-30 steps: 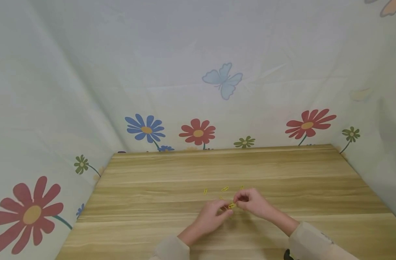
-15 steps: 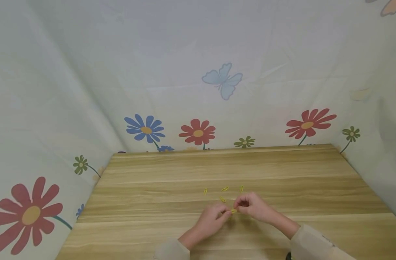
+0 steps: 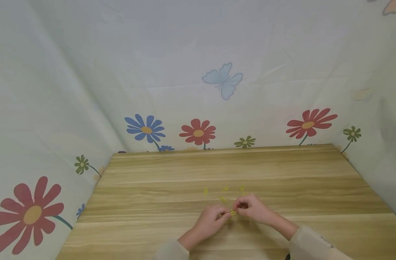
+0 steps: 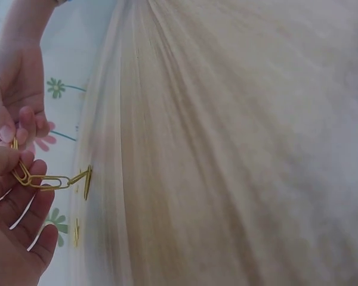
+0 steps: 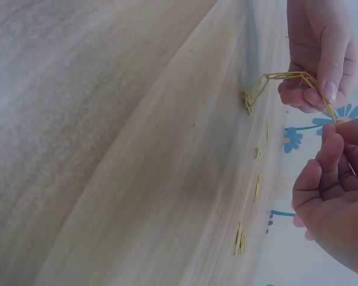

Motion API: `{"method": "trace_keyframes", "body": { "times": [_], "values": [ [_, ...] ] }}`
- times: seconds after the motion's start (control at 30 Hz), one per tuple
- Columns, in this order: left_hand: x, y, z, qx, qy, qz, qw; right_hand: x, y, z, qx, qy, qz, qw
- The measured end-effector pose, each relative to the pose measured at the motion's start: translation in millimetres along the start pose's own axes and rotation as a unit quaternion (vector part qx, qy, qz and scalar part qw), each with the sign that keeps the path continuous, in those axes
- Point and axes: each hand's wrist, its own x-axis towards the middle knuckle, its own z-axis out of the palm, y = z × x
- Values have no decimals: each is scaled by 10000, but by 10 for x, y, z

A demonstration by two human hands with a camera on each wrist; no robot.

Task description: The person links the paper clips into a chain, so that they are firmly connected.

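Between my hands hangs a short chain of yellow paper clips [image 4: 49, 176], its lower end drooping to the table in the right wrist view. My left hand [image 3: 211, 221] pinches the chain near its upper end with thumb and fingers. Close beside it, my right hand [image 3: 254, 210] pinches the end paper clip [image 5: 329, 110] between thumb and forefinger. Whether that clip is fully linked is hard to tell, as fingertips cover part of it. Loose yellow paper clips lie beyond the hands, among them one paper clip [image 3: 222, 199] just past the left fingers.
More loose paper clips lie farther back: one paper clip [image 3: 205, 191] at left, another paper clip [image 3: 225, 189] in the middle, a third paper clip [image 3: 242, 188] at right. The wood-grain table [image 3: 146, 202] meets a flower-printed cloth [image 3: 172, 90] at its back and sides.
Both hands have come slightly toward the person, with the held clips lowered a little. Loose clips behind the right hand show more now. Both hands keep their pinch.
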Motion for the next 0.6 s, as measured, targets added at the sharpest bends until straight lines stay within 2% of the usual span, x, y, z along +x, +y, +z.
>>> {"method": "trace_keyframes", "body": {
  "times": [0.37, 0.6],
  "values": [
    [-28, -36, -18, 132, 10, -98, 9999, 28, 10, 34, 8, -57, 26, 10000],
    [-59, -65, -88, 62, -64, -371, 9993, 88, -1, 17, 114, 35, 138, 9998]
  ]
}}
